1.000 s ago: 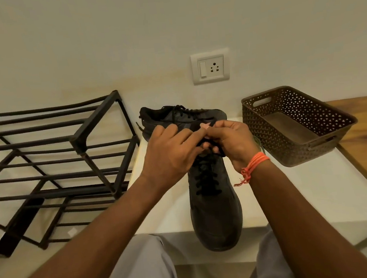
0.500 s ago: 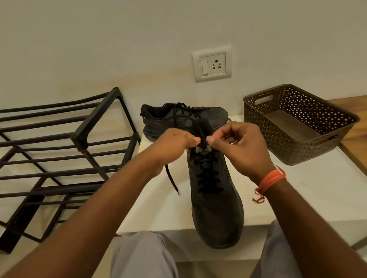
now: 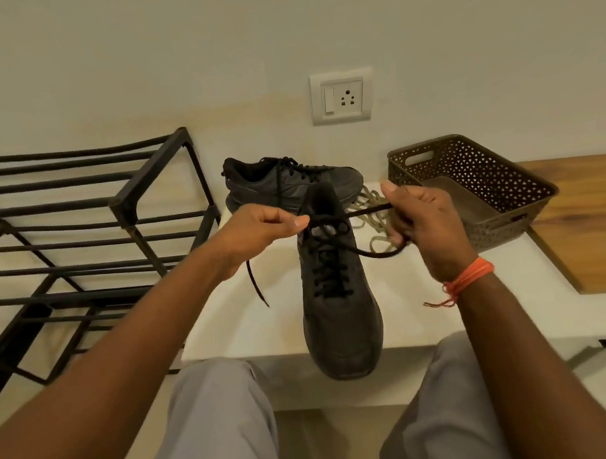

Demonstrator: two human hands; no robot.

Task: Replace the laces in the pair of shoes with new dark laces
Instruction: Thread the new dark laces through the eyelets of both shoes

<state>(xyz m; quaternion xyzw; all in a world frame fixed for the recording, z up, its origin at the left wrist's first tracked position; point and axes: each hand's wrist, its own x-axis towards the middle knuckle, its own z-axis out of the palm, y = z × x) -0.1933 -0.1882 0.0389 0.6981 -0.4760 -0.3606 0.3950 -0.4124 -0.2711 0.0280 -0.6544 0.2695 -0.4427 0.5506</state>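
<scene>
A black shoe (image 3: 339,299) lies on the white counter (image 3: 247,323), toe toward the person, dark lace (image 3: 328,260) threaded to the top. The left hand (image 3: 257,233) pinches one lace end; the right hand (image 3: 423,225) grips the other, pulled sideways. Tying seems all that remains. Behind, the second shoe (image 3: 289,182) looks laced; pale old laces (image 3: 376,218) lie beside a basket (image 3: 475,190).

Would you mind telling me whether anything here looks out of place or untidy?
A loose tangle of pale laces lies on the white ledge between the far shoe and the basket. The near shoe overhangs the ledge's front edge.
</scene>
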